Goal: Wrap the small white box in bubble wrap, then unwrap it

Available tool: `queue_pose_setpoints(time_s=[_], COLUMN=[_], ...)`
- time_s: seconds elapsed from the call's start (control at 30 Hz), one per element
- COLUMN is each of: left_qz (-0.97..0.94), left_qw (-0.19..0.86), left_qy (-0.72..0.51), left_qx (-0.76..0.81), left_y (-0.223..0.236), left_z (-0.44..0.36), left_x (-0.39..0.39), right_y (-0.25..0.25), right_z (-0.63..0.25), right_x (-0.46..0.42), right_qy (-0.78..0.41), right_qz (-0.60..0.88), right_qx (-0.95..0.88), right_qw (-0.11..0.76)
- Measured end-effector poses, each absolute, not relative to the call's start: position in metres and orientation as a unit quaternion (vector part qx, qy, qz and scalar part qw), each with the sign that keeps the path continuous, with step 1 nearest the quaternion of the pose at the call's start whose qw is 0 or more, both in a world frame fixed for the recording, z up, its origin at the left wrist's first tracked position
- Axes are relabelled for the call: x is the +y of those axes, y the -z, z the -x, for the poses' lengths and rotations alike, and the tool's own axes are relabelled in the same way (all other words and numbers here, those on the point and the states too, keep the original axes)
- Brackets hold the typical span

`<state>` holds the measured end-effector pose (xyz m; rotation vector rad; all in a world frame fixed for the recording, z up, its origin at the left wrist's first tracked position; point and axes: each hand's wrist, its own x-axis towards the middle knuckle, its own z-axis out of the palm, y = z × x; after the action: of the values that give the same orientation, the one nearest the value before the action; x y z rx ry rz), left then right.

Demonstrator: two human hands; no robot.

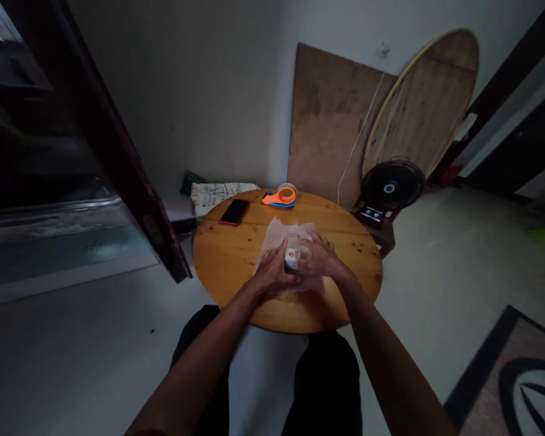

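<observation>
A small white box [292, 255] with a red mark stands on a pale pinkish sheet, likely bubble wrap [272, 233], spread over the round wooden table. My left hand [275, 267] grips the box from its left side, fingers curled around it. From the right, my right hand [318, 257] closes against the same box, its outer fingers lying over the sheet; these are slightly blurred. The lower part of the box is partly hidden by my fingers.
On the table [218, 260] lie a phone [235, 212] and an orange tape dispenser [281, 196]. A black fan [390, 186] stands at the right. Wooden boards [331, 115] lean on the wall, and a dark door frame [100, 139] rises at the left.
</observation>
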<state>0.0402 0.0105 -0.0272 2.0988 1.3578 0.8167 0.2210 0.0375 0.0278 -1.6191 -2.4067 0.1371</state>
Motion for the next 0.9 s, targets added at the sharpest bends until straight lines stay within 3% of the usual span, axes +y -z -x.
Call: queue_pose_setpoints(time_s=[0.1,0.3,0.37,0.53,0.77,0.9], left_qz=[-0.776,-0.792,-0.796,-0.797,-0.798,-0.803], left_qw=[0.25,0.232,0.225,0.228,0.219,0.212], left_qy=[-0.302,-0.285,-0.285,-0.277,-0.258,-0.257], left_qx=[0.494,0.487,0.485,0.486,0.498,0.495], left_y=[0.029,0.03,0.031,0.031,0.03,0.031], left_z=[-0.04,-0.038,-0.037,-0.036,-0.037,-0.037], left_x=[0.012,0.012,0.012,0.012,0.01,0.011], right_y=[-0.026,-0.021,-0.016,-0.001,-0.012,-0.014], right_z=[-0.22,-0.274,-0.296,-0.325,-0.282,-0.234], right_x=[0.033,0.039,0.039,0.031,0.021,0.019], right_qy=[-0.037,0.019,0.062,0.077,0.05,-0.038], right_qz=[0.554,0.629,0.673,0.728,0.602,0.492], right_qx=[-0.821,-0.7,-0.656,-0.642,-0.711,-0.804], right_qw=[0.134,0.337,0.336,0.229,0.361,0.33])
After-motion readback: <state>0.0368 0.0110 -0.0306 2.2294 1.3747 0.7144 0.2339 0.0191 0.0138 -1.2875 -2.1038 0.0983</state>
